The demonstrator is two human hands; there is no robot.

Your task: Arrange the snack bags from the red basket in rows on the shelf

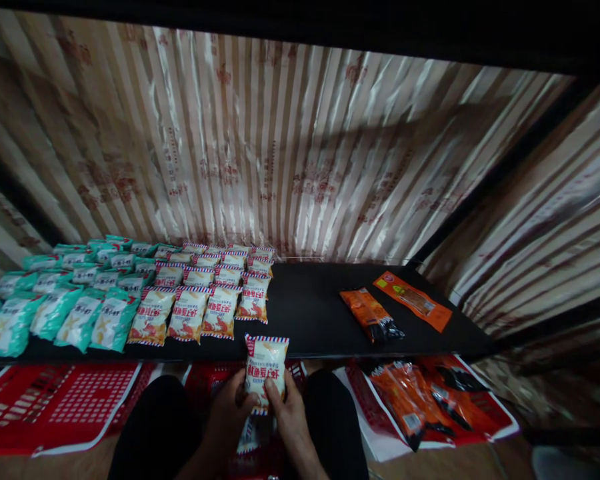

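Between my knees, just in front of the black shelf (305, 300), I hold up a white and orange snack bag (266, 363) with striped ends. My left hand (233, 400) grips its left side, and my right hand (287, 403) grips the right side with the thumb over its front. Matching snack bags (220, 310) stand in rows on the shelf, ahead and to the left. Beyond them at the far left are rows of teal snack bags (73, 317). Below my hands, another striped-end bag (253, 433) shows in part.
An orange and black packet (370, 313) and a flat orange packet (413, 300) lie on the shelf's right part. Under its edge stand a red basket (503, 417) of orange packets and another red basket (80, 407). A striped sheet (280, 147) hangs behind; a dark beam (330, 30) crosses above.
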